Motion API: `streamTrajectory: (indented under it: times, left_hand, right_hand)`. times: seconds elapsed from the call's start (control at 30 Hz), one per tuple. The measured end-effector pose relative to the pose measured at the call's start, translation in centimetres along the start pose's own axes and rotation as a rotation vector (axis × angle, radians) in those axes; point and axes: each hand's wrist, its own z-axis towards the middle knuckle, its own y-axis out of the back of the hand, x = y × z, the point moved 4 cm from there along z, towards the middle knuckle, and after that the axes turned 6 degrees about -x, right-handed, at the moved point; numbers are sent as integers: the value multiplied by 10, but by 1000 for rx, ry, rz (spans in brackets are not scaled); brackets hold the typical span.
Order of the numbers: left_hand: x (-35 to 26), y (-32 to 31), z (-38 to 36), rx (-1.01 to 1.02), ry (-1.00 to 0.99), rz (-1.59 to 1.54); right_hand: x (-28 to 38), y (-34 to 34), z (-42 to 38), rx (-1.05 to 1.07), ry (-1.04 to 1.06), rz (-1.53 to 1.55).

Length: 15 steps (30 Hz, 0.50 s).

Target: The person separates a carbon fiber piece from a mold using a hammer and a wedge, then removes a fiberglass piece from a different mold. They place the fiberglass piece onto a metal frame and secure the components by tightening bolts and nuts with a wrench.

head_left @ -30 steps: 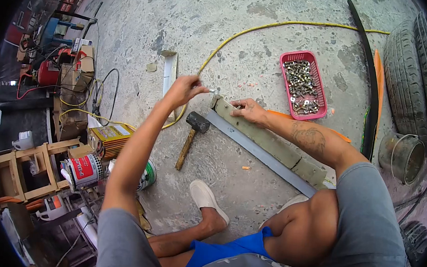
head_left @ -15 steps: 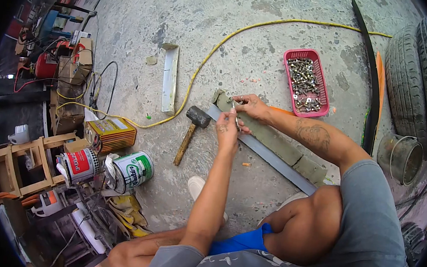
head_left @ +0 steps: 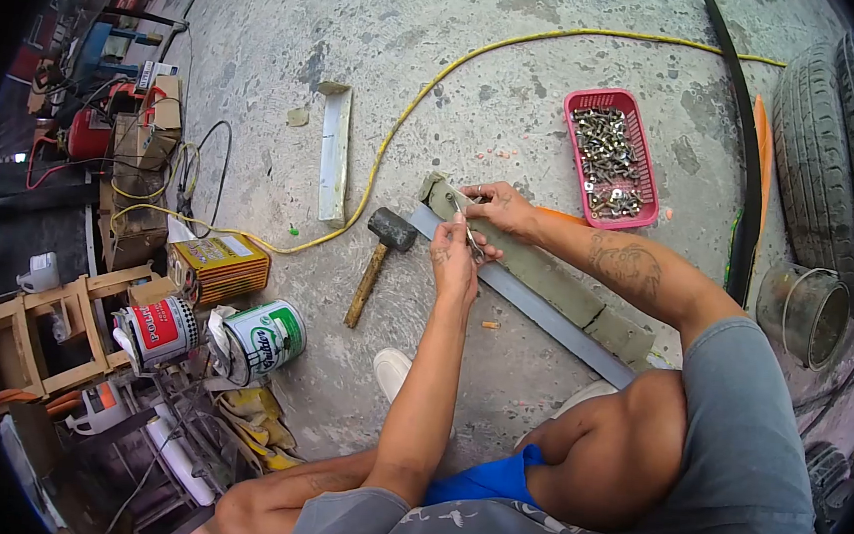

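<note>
A greenish-grey metal channel (head_left: pixel 547 276) lies slantwise on the floor, with a paler grey metal strip (head_left: pixel 563 328) along its near side. Over its far end my left hand (head_left: pixel 456 259) is closed around a slim silvery metal tool (head_left: pixel 475 247), whose exact kind I cannot make out. My right hand (head_left: pixel 500 211) is beside it, thumb and fingers pinched at the channel's end; what they grip is hidden. A dark bolt or hole (head_left: pixel 450 197) shows on the channel's end just beyond the fingers. A black-headed mallet (head_left: pixel 391 229) with a wooden handle lies left of my hands.
A pink basket (head_left: pixel 652 169) of bolts and nuts stands beyond my right forearm. A short metal channel (head_left: pixel 335 154) and a yellow hose (head_left: pixel 387 143) lie farther off. Paint cans (head_left: pixel 274 340) stand at left; tyres (head_left: pixel 817 157) and a metal bucket (head_left: pixel 795 311) at right.
Both hands stay at the channel's far end, with only a slight shift of the fingers and the tool. The whole view has tilted a little.
</note>
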Motion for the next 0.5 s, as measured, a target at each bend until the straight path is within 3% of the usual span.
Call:
streamTrajectory:
  times: [0.1,0.13,0.17,0.27,0.33,0.43,0.5]
  left_hand:
    - [-4,6,3,-15,68,42]
    - [-6,14,10,-15,65,43]
    - [-15,25,18,38,15,275]
    - [-55,41,40,227,-146,845]
    - [-90,37,62,278,-675,1342]
    - [-143,-12,76,703,-818,1682]
    - [-152,-44,97,959,-1099,1955]
  right_hand:
    - [-4,0,1,-7,-58,13]
    - [-9,2,10,-48,37,-88]
    - [-14,6,17,-90,132,-189]
    - [-17,6,18,-58,104,-165]
    - [-18,8,20,-65,124,-176]
    - [-15,5,19,-69,171,-209]
    - [-15,5,17,-65,184,-230]
